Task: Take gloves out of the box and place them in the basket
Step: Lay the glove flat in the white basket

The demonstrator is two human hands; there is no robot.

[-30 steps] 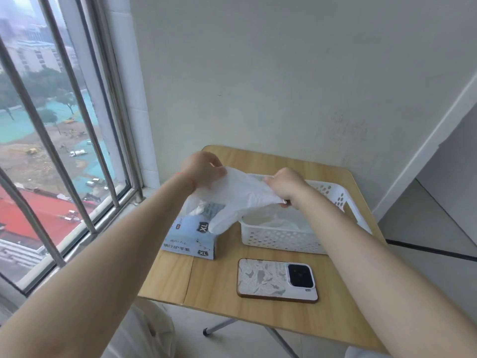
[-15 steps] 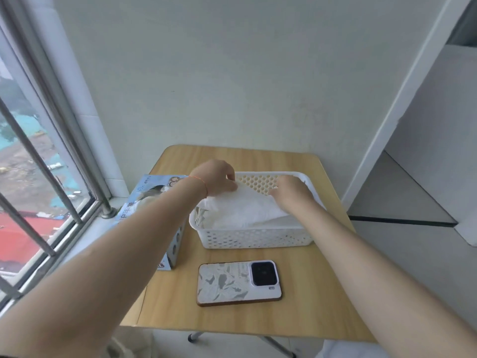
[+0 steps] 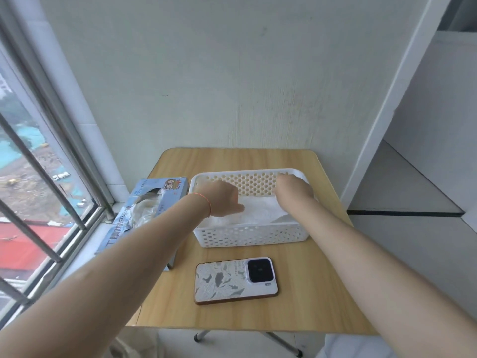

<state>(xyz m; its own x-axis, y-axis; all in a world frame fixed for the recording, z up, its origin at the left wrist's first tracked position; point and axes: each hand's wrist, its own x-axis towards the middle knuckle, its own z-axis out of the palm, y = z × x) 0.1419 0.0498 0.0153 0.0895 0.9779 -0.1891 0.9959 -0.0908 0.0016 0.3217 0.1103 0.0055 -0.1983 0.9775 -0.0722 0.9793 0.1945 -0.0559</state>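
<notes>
Small wooden table (image 3: 296, 275) by the window. Both hands, left hand (image 3: 222, 198) and right hand (image 3: 291, 188), were down in the basket (image 3: 253, 235) on white gloves (image 3: 258, 215); couldn't tell their grip. More poked from the box (image 3: 152, 202), so plenty left.

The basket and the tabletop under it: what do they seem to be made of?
The basket looks like white moulded plastic with a matte finish: its walls are pierced with regular round holes. The tabletop shows a pale wood grain with a smooth surface and rounded corners; whether solid wood or a laminate cannot be told.
</notes>
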